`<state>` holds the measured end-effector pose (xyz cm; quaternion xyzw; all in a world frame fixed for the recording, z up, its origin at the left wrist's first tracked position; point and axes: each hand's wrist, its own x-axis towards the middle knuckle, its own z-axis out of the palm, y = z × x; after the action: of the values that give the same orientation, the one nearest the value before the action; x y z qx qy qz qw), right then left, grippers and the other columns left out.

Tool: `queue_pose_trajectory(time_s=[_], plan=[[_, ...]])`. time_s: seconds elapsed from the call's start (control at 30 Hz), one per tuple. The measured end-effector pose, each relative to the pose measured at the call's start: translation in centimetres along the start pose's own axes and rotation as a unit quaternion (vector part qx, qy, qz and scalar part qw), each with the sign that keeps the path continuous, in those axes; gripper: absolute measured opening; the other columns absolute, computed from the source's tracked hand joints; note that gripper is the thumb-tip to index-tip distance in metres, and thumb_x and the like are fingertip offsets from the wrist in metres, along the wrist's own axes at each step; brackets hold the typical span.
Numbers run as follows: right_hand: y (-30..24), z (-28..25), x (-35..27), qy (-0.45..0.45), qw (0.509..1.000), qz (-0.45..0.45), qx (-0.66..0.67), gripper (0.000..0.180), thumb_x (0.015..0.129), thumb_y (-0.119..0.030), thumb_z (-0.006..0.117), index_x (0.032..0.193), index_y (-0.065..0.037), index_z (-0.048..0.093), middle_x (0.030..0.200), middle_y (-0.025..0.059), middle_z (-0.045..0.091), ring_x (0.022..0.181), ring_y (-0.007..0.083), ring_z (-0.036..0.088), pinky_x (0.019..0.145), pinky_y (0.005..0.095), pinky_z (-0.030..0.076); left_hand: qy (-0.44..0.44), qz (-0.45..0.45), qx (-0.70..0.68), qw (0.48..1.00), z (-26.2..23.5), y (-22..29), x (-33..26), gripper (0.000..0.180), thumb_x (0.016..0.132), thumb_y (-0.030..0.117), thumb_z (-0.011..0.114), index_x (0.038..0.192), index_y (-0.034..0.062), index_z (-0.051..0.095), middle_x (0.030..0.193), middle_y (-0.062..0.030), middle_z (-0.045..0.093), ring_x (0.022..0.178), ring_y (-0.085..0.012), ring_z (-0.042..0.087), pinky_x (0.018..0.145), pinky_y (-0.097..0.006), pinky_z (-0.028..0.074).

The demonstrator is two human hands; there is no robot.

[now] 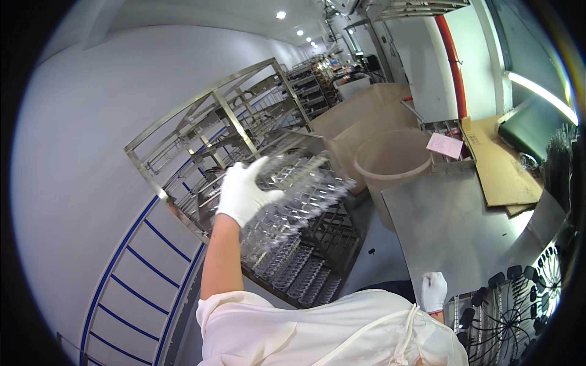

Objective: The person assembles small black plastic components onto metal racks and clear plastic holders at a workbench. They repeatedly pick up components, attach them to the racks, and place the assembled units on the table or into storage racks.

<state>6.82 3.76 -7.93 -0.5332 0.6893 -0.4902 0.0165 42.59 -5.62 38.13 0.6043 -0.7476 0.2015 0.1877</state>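
My left hand (241, 194), in a white glove, reaches out to the metal rack. Its thumb and fingers grip the edge of a clear plastic tray (299, 198) with rows of moulded pockets. The tray is tilted and smeared by motion. Below it, more clear moulded trays (296, 271) sit in rows on the dark lower rack. My right hand (434, 291), also white-gloved, is low at the right beside the steel table's near edge. Its fingers are curled closed, and whatever they may hold is hidden.
A metal frame rack (235, 119) stands ahead by the wall, a blue-railed frame (137, 274) at left. A beige bin (390, 161) sits beyond the steel table (445, 226). Cardboard (503, 165) and a pink card (445, 145) lie at right. Black-padded wire fixtures (506, 311) are lower right.
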Motion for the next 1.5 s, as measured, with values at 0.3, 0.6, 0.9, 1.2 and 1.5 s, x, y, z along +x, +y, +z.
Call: queue_pose_trajectory(time_s=[0.3, 0.6, 0.9, 1.2, 1.5], plan=[[0.1, 0.5, -0.3, -0.013, 1.0, 0.007, 0.027, 0.005, 0.086, -0.009, 0.068, 0.082, -0.007, 0.066, 0.084, 0.016, 0.063, 0.08, 0.0382, 0.064, 0.072, 0.0493, 0.05, 0.004, -0.173, 0.114, 0.978, 1.1, -8.9, 5.8, 0.093, 0.062, 0.054, 0.091, 0.14, 0.0128, 0.062, 0.126, -0.0218, 0.067, 0.12, -0.0345, 0.063, 0.104, -0.042, 0.051], [-1.2, -0.6, -0.6, 0.004, 1.0, 0.009, 0.002, 0.004, 0.083, -0.015, 0.07, 0.081, -0.011, 0.07, 0.083, 0.0145, 0.068, 0.082, 0.0362, 0.067, 0.075, 0.0468, 0.054, 0.025, -0.142, -0.007, 0.99, 4.1, -27.3, 10.5, 0.097, 0.06, 0.05, 0.093, 0.136, -0.0021, 0.062, 0.125, -0.0199, 0.071, 0.118, -0.0327, 0.068, 0.104, -0.038, 0.05], [-1.3, -1.0, 0.1, 0.027, 0.999, 0.003, -0.037, 0.007, 0.085, -0.016, 0.07, 0.081, -0.011, 0.071, 0.084, 0.0127, 0.069, 0.082, 0.0347, 0.069, 0.073, 0.0456, 0.055, 0.427, -0.319, -0.519, 0.668, 11.2, -32.7, 20.2, 0.101, 0.083, 0.055, 0.079, 0.153, -0.0057, 0.039, 0.153, -0.0248, 0.047, 0.132, -0.0265, 0.053, 0.114, -0.041, 0.035], [-2.8, -0.6, 0.7, -0.045, 0.992, 0.099, -0.058, 0.017, 0.093, -0.025, 0.063, 0.093, -0.013, 0.074, 0.094, 0.0118, 0.07, 0.09, 0.0336, 0.069, 0.081, 0.0441, 0.056, 0.406, -0.037, -0.821, 0.4, 11.2, -29.4, 23.2, 0.034, 0.099, 0.023, 0.053, 0.111, -0.0087, 0.06, 0.084, -0.0087, 0.055, 0.095, -0.0294, 0.062, 0.091, -0.044, 0.053], [-5.0, -8.2, 16.5, -0.074, 0.975, 0.151, -0.148, 0.03, 0.095, -0.031, 0.057, 0.104, -0.009, 0.074, 0.108, 0.0184, 0.07, 0.102, 0.0377, 0.067, 0.092, 0.0444, 0.053, 0.006, 0.185, -0.553, 0.812, 28.4, 8.3, 9.1, 0.008, 0.081, 0.005, 0.075, 0.079, 0.0053, 0.068, 0.073, -0.0061, 0.062, 0.071, -0.0176, 0.064, 0.066, -0.032, 0.052]])
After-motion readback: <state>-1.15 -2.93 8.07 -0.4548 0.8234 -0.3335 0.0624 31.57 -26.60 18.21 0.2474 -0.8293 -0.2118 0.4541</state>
